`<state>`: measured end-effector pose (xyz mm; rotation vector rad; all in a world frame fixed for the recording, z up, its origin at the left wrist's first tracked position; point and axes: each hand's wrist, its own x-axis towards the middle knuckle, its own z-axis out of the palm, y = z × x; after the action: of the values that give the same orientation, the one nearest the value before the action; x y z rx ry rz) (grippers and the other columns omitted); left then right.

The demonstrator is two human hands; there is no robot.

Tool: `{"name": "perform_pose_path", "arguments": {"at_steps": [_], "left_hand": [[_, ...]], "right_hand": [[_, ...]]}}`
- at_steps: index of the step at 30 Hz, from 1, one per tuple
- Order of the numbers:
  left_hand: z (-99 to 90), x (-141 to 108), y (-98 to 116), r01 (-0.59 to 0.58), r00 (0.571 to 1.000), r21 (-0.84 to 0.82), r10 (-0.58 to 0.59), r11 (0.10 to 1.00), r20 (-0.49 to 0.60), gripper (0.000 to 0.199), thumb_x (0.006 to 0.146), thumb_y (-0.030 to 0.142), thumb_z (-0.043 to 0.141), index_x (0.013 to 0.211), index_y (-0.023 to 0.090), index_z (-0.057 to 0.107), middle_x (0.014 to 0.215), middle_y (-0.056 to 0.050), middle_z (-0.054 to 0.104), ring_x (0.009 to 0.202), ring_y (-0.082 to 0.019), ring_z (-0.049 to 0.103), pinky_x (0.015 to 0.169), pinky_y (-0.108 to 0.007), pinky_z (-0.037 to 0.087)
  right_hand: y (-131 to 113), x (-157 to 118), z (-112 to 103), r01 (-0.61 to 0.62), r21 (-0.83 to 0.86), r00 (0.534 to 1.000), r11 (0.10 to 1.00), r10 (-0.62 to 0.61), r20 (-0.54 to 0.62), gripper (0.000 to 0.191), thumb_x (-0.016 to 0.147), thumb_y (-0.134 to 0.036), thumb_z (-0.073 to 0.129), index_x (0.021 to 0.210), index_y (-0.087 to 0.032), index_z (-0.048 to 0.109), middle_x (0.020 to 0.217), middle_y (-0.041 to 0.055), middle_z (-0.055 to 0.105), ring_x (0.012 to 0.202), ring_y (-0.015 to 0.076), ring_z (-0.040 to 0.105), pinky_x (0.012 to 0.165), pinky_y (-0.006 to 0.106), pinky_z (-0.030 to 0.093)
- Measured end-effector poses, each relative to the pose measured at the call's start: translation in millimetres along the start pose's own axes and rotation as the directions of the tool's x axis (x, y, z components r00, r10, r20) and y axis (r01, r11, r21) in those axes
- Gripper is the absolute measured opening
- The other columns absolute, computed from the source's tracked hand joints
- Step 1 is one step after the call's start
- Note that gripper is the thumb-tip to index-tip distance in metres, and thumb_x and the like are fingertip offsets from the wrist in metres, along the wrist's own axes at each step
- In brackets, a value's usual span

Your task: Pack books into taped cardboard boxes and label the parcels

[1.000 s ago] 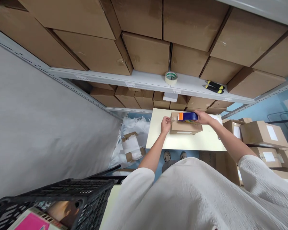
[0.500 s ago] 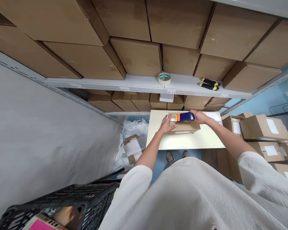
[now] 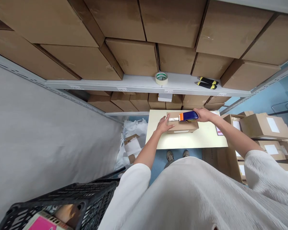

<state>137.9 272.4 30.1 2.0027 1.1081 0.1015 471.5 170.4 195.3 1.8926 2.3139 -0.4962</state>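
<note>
A small cardboard box (image 3: 186, 127) lies on the pale yellow table (image 3: 163, 143), a white label on its near side. My right hand (image 3: 203, 114) is closed round a blue and orange tape dispenser (image 3: 189, 115) over the box top. From its orange end a strip of clear tape (image 3: 173, 119) runs left along the top. At the box's left end my left hand (image 3: 165, 124) rests with fingers spread, touching the box and the tape's start.
A shelf (image 3: 139, 81) of cardboard boxes fronts me, bearing a tape roll (image 3: 161, 78) and yellow-black cutters (image 3: 206, 85). Labelled boxes (image 3: 270, 126) are stacked right. A black crate (image 3: 86, 204) stands lower left; white wrapping (image 3: 134, 145) lies on the floor.
My right hand has drawn the tape dispenser a little to the right along the box top, and the tape strip is longer. My left hand stays at the box's left end.
</note>
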Motion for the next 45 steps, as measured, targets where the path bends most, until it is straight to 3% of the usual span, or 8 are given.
{"name": "perform_pose_path", "arguments": {"at_steps": [5,13,21,31,37,41,45], "left_hand": [[3.9,5.1,-8.8,-0.011,1.0,0.002,0.011,1.0,-0.011,0.126,0.08,0.083,0.078,0.179,0.032,0.018,0.18,-0.019,0.032,0.167,-0.046,0.027,0.129,-0.055,0.03],[4.9,8.3,-19.8,-0.065,0.997,-0.01,0.065,0.998,-0.034,0.121,0.083,0.075,0.081,0.179,0.032,0.021,0.172,-0.016,0.046,0.16,-0.043,0.039,0.126,-0.053,0.035],[-0.3,2.7,-15.2,-0.03,1.0,0.035,0.03,0.999,-0.009,0.121,0.087,0.071,0.079,0.18,0.031,0.013,0.169,-0.018,0.048,0.157,-0.044,0.042,0.126,-0.055,0.037],[-4.5,-1.1,-7.4,0.055,0.998,0.09,-0.056,0.994,0.009,0.123,0.086,0.074,0.078,0.18,0.033,0.01,0.162,-0.019,0.053,0.152,-0.045,0.047,0.121,-0.054,0.041],[-3.5,0.6,-12.6,0.046,0.999,0.086,-0.046,0.995,0.002,0.121,0.087,0.072,0.078,0.18,0.034,0.011,0.159,-0.018,0.056,0.151,-0.043,0.049,0.121,-0.051,0.041],[-2.8,1.4,-14.5,0.052,0.999,0.076,-0.053,0.996,0.009,0.12,0.087,0.07,0.078,0.18,0.033,0.011,0.16,-0.018,0.056,0.15,-0.042,0.051,0.121,-0.051,0.041],[-2.0,2.5,-14.9,0.044,0.999,0.04,-0.045,0.998,0.012,0.124,0.086,0.069,0.081,0.181,0.031,0.01,0.159,-0.019,0.057,0.148,-0.041,0.054,0.121,-0.052,0.042]], "right_hand": [[43.1,-40.2,-6.4,-0.044,-0.047,0.999,0.998,0.044,0.012,0.037,0.087,-0.045,0.072,0.115,-0.025,0.057,0.118,0.0119,0.078,0.109,0.0318,0.072,0.091,0.038,0.045],[100.3,-92.6,10.0,-0.166,-0.047,0.982,0.985,0.17,0.083,0.036,0.086,-0.045,0.073,0.113,-0.025,0.058,0.113,0.0112,0.08,0.1,0.03,0.074,0.087,0.036,0.047],[147.0,-112.9,12.4,-0.185,-0.042,0.979,0.982,0.188,0.081,0.037,0.085,-0.046,0.075,0.113,-0.026,0.06,0.111,0.0104,0.079,0.098,0.0305,0.074,0.083,0.036,0.045],[165.3,-90.0,40.1,-0.088,-0.051,0.989,0.995,0.094,0.115,0.034,0.087,-0.038,0.074,0.115,-0.025,0.06,0.118,0.0113,0.076,0.105,0.0305,0.073,0.083,0.035,0.046],[172.6,-89.4,42.7,-0.061,-0.067,0.991,0.996,0.069,0.119,0.035,0.086,-0.03,0.072,0.118,-0.023,0.059,0.119,0.0125,0.075,0.105,0.0293,0.072,0.084,0.035,0.046],[159.6,-82.8,40.1,-0.102,-0.077,0.981,0.992,0.113,0.155,0.036,0.084,-0.028,0.073,0.118,-0.023,0.061,0.118,0.0135,0.075,0.103,0.0303,0.072,0.088,0.037,0.046],[127.8,-63.3,41.2,-0.133,-0.136,0.967,0.982,0.159,0.2,0.039,0.082,-0.025,0.074,0.12,-0.022,0.063,0.115,0.0162,0.076,0.101,0.0331,0.073,0.093,0.041,0.045]]}}
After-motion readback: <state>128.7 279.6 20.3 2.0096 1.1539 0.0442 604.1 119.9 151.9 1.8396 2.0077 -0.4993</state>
